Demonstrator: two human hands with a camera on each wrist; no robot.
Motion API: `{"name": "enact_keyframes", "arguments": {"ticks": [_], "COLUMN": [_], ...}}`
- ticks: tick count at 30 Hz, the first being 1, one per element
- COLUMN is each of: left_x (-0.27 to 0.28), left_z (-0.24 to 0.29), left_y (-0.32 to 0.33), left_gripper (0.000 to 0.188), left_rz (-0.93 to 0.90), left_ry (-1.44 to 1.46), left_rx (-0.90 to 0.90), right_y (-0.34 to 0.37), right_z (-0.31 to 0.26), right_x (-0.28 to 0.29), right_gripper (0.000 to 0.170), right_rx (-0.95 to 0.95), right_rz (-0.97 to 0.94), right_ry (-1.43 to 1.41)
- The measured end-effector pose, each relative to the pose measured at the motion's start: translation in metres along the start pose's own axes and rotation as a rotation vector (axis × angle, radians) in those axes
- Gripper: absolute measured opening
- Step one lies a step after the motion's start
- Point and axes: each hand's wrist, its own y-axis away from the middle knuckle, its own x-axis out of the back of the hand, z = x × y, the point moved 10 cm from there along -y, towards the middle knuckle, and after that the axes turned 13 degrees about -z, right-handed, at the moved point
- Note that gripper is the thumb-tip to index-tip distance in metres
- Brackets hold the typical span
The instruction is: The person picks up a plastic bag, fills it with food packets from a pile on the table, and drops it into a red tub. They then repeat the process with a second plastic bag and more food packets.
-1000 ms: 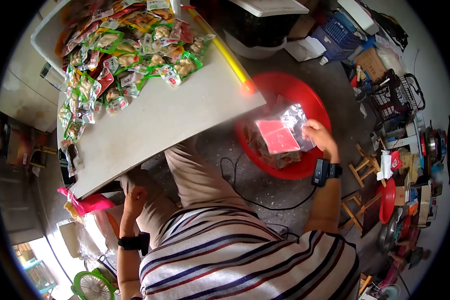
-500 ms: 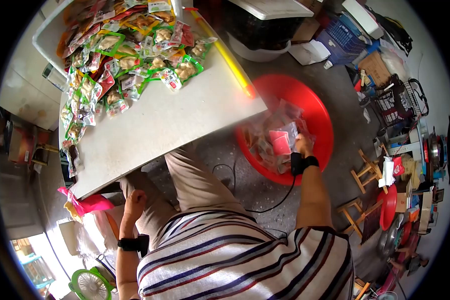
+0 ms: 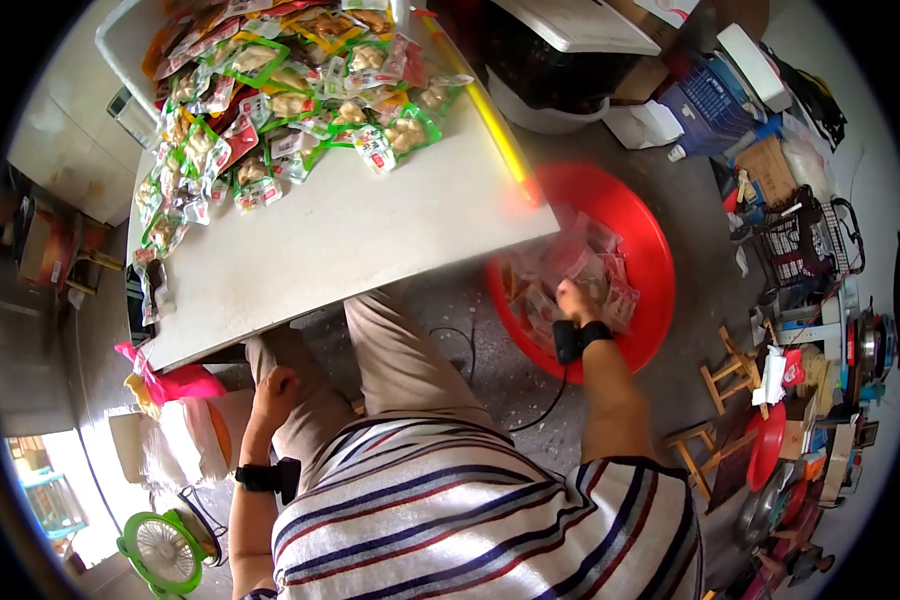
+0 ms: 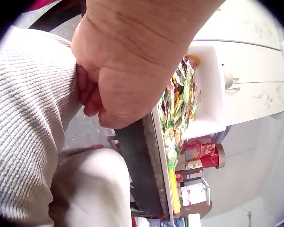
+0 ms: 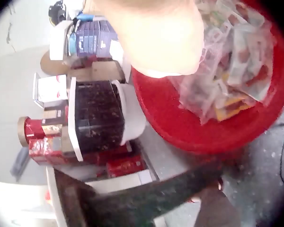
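Observation:
My right hand [image 3: 576,300] is low inside a red plastic tub [image 3: 655,285], over a heap of clear plastic packets [image 3: 622,305]. In the right wrist view the packets [image 5: 248,59] show reddish and yellow parts, and the hand [image 5: 163,40] hides its own fingertips. I cannot tell whether its fingers grip a packet. Loosely curled and holding nothing, my left hand [image 3: 275,395] lies by my left thigh, below the table edge. The left wrist view shows that hand's bent fingers [image 4: 91,97] close to the trouser leg [image 4: 33,104].
Many sealed food packets [image 3: 407,132] are piled on the white table [image 3: 350,220], spilling from a white bin [image 3: 120,50]. A yellow stick [image 3: 500,130] lies along the table's right edge. Behind the tub stands a dark lidded container [image 3: 560,65]. A wooden stool [image 3: 735,375] is at right.
My right hand has gone from holding up a clear bag with a red part to down among the packets in the tub. That red part no longer shows. The left hand stays by the thigh.

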Motion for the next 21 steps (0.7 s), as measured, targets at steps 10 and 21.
{"name": "enact_keyframes", "arguments": {"ticks": [10, 21], "left_x": [0.025, 0.117], "left_z": [-0.052, -0.126], "left_y": [0.029, 0.154], "left_gripper": [0.012, 0.008], "left_rz": [0.191, 0.808], "left_ry": [0.322, 0.017], "left_rx": [0.166, 0.466], "right_y": [0.041, 0.181], "right_z": [-0.146, -0.323], "right_x": [-0.062, -0.067], "right_gripper": [0.016, 0.014], "right_rx": [0.676, 1.258], "right_rz": [-0.024, 0.02], "right_ry": [-0.05, -0.11]}}
